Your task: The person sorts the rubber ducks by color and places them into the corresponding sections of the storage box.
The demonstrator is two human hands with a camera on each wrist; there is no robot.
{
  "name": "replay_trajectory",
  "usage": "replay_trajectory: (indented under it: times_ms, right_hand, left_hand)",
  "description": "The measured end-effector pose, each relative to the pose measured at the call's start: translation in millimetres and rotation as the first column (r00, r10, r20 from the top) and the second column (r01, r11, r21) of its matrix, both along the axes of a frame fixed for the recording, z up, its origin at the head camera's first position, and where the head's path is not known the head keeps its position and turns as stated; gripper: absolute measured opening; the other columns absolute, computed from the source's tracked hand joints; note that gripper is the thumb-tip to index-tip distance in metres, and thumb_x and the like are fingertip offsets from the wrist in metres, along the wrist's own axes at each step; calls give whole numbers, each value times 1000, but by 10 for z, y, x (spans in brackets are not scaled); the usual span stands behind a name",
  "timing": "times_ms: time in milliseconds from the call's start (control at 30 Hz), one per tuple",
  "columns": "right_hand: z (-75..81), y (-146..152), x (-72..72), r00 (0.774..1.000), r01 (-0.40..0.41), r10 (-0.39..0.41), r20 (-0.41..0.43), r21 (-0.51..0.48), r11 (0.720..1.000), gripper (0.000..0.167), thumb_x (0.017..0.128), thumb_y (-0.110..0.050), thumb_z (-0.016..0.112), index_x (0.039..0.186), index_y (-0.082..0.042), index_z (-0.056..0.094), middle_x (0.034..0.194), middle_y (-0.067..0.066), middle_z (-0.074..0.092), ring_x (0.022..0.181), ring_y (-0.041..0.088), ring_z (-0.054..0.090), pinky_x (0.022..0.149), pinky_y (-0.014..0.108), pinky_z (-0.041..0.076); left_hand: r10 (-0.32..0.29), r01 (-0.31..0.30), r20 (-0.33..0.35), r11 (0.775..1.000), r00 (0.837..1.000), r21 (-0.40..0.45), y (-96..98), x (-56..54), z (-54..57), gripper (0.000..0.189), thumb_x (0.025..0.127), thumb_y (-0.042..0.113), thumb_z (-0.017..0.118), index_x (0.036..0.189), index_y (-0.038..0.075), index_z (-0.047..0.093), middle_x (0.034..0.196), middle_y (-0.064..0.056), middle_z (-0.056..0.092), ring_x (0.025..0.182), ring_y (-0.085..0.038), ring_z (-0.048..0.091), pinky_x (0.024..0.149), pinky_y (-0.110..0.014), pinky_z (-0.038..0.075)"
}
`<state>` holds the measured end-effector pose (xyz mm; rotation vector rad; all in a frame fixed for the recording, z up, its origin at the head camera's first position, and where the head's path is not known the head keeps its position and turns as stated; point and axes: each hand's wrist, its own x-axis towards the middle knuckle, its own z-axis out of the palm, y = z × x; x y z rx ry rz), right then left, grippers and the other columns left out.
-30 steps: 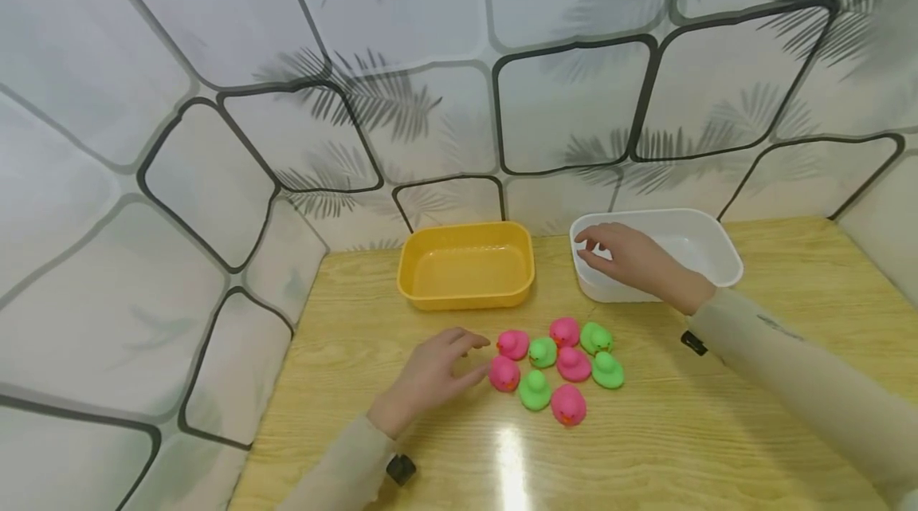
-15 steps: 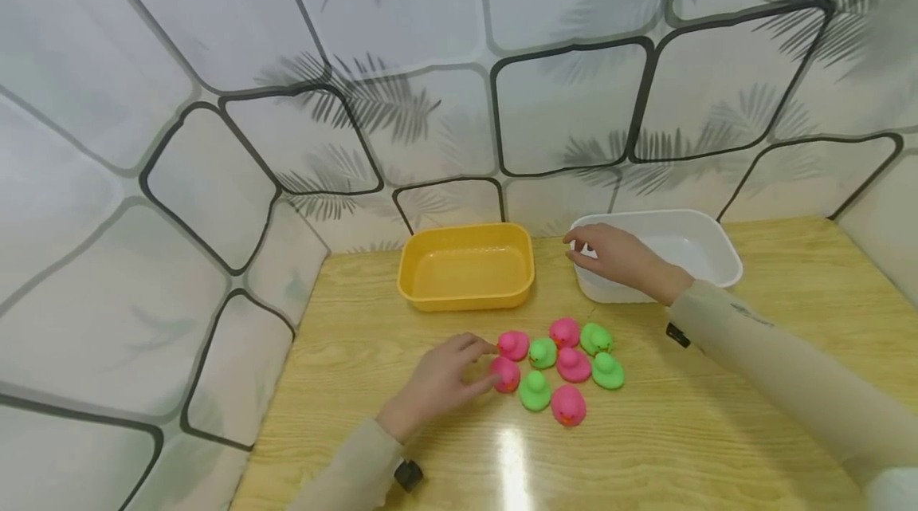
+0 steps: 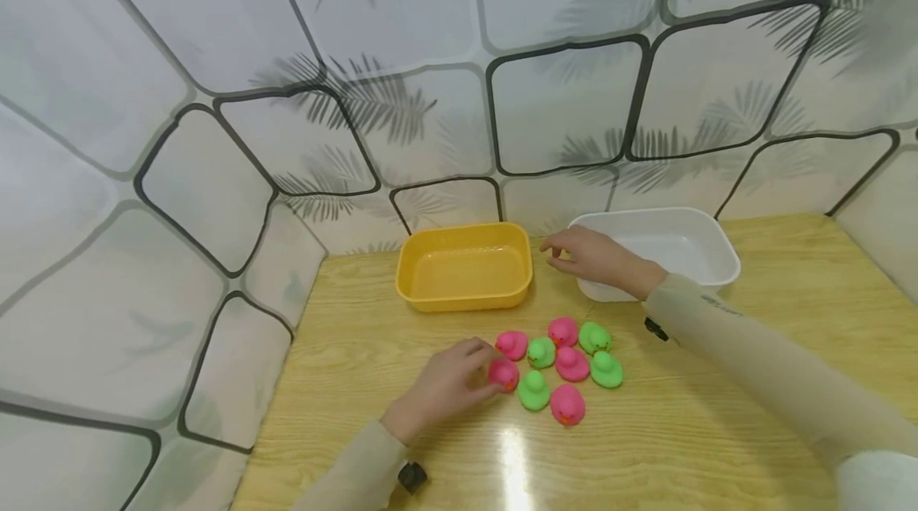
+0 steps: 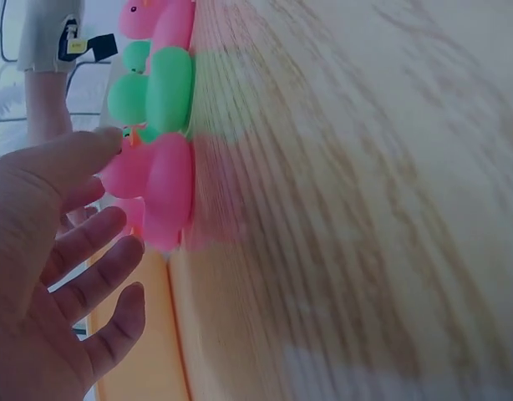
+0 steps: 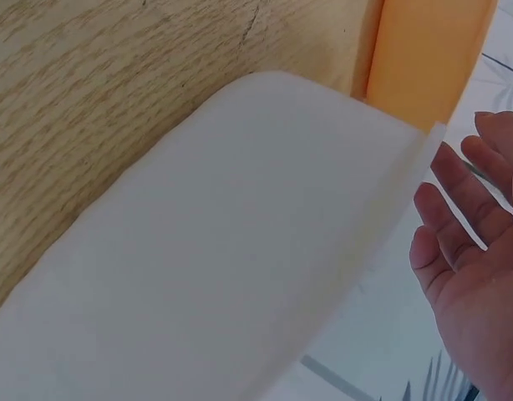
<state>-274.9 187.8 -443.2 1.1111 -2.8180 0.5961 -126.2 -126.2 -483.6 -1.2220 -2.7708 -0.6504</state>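
My left hand (image 3: pixel 452 379) reaches to the leftmost pink rubber duck (image 3: pixel 504 375), thumb and fingertips spread to either side of it. In the left wrist view the thumb tip is right at the head of that pink duck (image 4: pixel 165 188), the fingers loose and apart. My right hand (image 3: pixel 595 256) hovers over the left end of the white basin (image 3: pixel 684 244), holding nothing, with its fingers loosely bent past the rim. Other pink ducks, like the front one (image 3: pixel 568 405), and green ducks, like one (image 3: pixel 534 391) beside it, sit in a loose cluster.
A yellow basin (image 3: pixel 464 304) with nothing in it stands left of the white one, both at the back of the wooden table (image 3: pixel 344 320) near the patterned wall (image 3: pixel 566 108). The ducks lie in front of the two basins.
My left hand has moved slightly right, its fingers coming to the leftmost pink duck. The right hand has drifted left from over the white basin toward the gap between the basins.
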Motion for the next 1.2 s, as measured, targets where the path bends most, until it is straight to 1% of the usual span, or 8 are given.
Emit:
replay_trajectory:
  times_ms: [100,200,367,500,633,733,967,1200]
  right_hand:
    - [-5,-60,-6,1000,-27,27,-6,-9,1000,23,98,-12,71,119,0,73,112,15,75,98,30,66,93,51,52]
    - [-12,-116,-9,999,-41,41,-6,0,999,23,98,-10,71,119,-1,73,112,15,76,98,30,67,94,50,52]
    - [-24,-185,1,998,-52,52,-20,26,998,28,98,-10,71,125,-2,72,119,14,75,107,32,68,98,51,52]
    - [-33,-212,8,997,-67,68,-35,21,998,30,98,-9,72,127,-2,72,123,15,74,113,35,66,101,53,51]
    - [-52,-229,5,994,-86,87,-59,26,996,27,96,-8,74,122,-3,74,120,13,74,114,36,65,103,53,50]
    - [-63,-236,1,992,-91,93,-80,33,995,24,95,-8,74,119,-4,75,117,13,75,111,36,65,100,53,51]
    - [-91,-231,-24,993,-80,83,-81,45,996,24,95,-9,75,118,-4,75,116,12,75,107,34,65,98,52,52]
    - [-100,-229,-38,994,-79,82,-77,39,996,25,94,-8,76,118,-4,75,117,13,75,109,36,64,99,52,51]
  left_hand:
    - [-9,10,21,1000,1000,-23,7,0,3,38,94,34,79,127,17,70,116,3,68,99,-11,64,86,-26,56]
    - [-17,18,29,999,999,-32,13,0,6,37,95,30,78,129,17,70,118,2,69,102,-12,65,89,-27,56]
    - [-29,29,24,999,999,-23,21,7,-4,35,96,25,78,129,17,71,117,1,69,101,-13,67,89,-28,57]
    - [-25,26,16,999,1000,-27,28,19,-16,35,96,25,78,129,18,70,116,1,68,100,-13,67,88,-28,57]
    - [-27,28,10,999,1000,-29,36,17,-36,34,96,26,77,129,19,71,115,2,68,98,-12,66,86,-27,57]
    - [-30,30,8,999,1000,-33,40,11,-43,33,97,26,77,129,19,71,114,3,68,97,-11,66,85,-26,56]
    - [-21,22,12,998,1000,-63,31,13,5,31,98,28,76,127,18,71,116,3,68,100,-11,66,87,-26,56]
    - [-33,32,-17,998,999,-54,-28,8,100,29,97,31,77,123,19,73,115,4,69,100,-11,67,87,-27,57]
